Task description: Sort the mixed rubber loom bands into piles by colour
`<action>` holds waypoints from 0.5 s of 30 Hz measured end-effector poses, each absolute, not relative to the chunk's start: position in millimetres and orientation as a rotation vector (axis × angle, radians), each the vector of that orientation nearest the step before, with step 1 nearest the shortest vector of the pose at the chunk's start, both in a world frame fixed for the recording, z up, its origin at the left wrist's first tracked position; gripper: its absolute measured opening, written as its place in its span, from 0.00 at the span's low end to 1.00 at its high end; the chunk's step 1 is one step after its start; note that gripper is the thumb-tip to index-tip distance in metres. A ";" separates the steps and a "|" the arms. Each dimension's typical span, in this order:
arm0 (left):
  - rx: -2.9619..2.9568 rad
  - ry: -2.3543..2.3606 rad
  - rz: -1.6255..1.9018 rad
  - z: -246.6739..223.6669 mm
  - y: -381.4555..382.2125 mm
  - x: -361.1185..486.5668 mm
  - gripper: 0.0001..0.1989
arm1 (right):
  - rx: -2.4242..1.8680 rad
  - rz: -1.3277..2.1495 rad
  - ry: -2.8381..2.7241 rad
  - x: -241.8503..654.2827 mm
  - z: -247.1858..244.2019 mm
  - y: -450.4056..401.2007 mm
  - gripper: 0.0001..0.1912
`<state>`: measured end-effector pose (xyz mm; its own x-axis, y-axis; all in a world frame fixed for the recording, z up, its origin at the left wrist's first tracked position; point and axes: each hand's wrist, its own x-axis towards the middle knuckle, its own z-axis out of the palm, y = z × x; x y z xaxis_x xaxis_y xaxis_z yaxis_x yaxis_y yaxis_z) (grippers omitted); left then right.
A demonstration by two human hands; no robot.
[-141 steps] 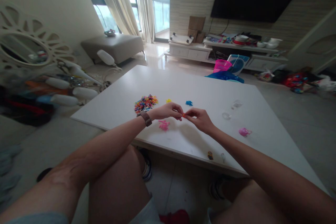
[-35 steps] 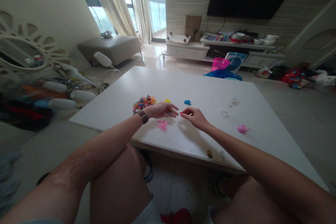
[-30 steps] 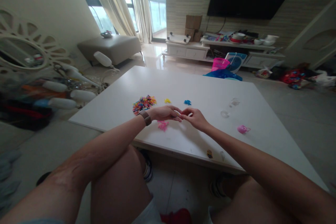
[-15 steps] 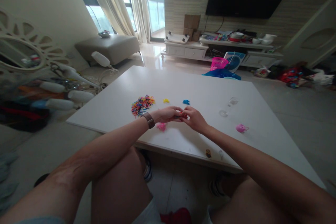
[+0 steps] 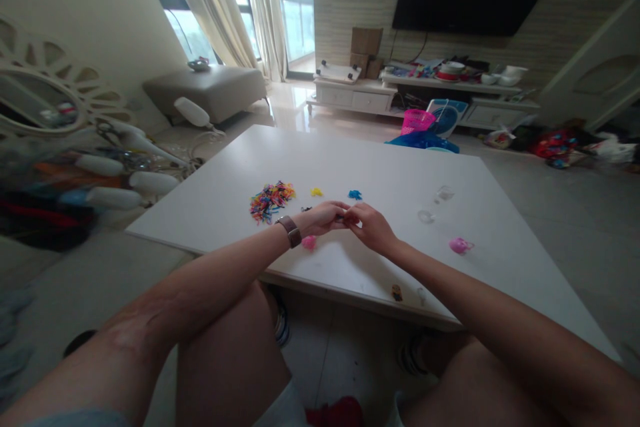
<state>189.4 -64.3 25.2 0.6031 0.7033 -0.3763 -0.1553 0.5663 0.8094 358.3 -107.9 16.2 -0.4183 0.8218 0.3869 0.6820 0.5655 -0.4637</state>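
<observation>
My left hand [image 5: 327, 215] and my right hand [image 5: 367, 223] meet over the middle of the white table [image 5: 400, 173]. Both have their fingers closed together, and what they hold is too small and hidden to make out. A pile of many-coloured small pieces [image 5: 270, 201] lies left of them. Beyond the hands are a small yellow heap [image 5: 317, 192] and a blue heap [image 5: 355, 194]. Pink pieces [image 5: 309, 242] lie just below my left wrist. Some dark pieces [image 5: 306, 209] show partly behind my left hand.
At the right are a pink item [image 5: 460, 245] and clear plastic pieces [image 5: 427, 216]. A small brown-yellow figure [image 5: 397, 292] is by the near edge. Beyond the table stand a pink basket [image 5: 417, 121] and a grey bench [image 5: 215, 90].
My left hand and wrist have shifted slightly right and up, uncovering the dark pieces. The red-orange bit seen between the fingers no longer shows. My right hand has barely moved.
</observation>
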 end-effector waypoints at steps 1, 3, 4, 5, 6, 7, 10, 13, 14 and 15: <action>0.816 0.764 0.565 25.1 -64.4 190.0 0.09 | -1.195 0.303 -2.231 358.3 15.7 -108.3 0.04; 0.817 0.759 0.563 24.3 -64.2 191.0 0.09 | -1.182 0.274 -2.258 358.3 16.0 -109.2 0.03; 0.819 0.756 0.565 23.5 -63.9 191.5 0.09 | -1.174 0.251 -2.272 358.1 16.7 -109.8 0.03; 0.822 0.754 0.567 22.5 -63.4 192.0 0.10 | -1.167 0.223 -2.290 357.8 17.7 -110.4 0.03; 0.825 0.753 0.570 21.3 -62.8 192.5 0.09 | -1.163 0.190 -2.307 357.3 18.9 -111.1 0.04; 0.828 0.751 0.573 20.0 -62.1 193.2 0.09 | -1.161 0.155 -2.324 356.7 20.2 -111.8 0.05; 0.833 0.756 0.589 16.1 -60.1 195.3 0.07 | -1.160 0.068 -2.367 354.6 22.6 -113.3 0.06; 0.825 0.779 0.589 13.5 -59.6 197.4 0.05 | -1.177 0.030 -2.396 353.0 22.3 -113.9 0.06; 0.821 0.786 0.588 13.0 -59.8 197.9 0.05 | -1.183 0.028 -2.402 352.8 22.0 -114.0 0.06; 0.817 0.789 0.587 12.7 -60.0 198.4 0.05 | -1.186 0.030 -2.404 352.7 21.7 -114.2 0.06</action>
<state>198.4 -60.0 12.7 0.5788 0.7201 -0.3826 -0.1586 0.5597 0.8134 352.7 -114.2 21.7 -0.5248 0.7572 0.3889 0.7471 0.6287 -0.2159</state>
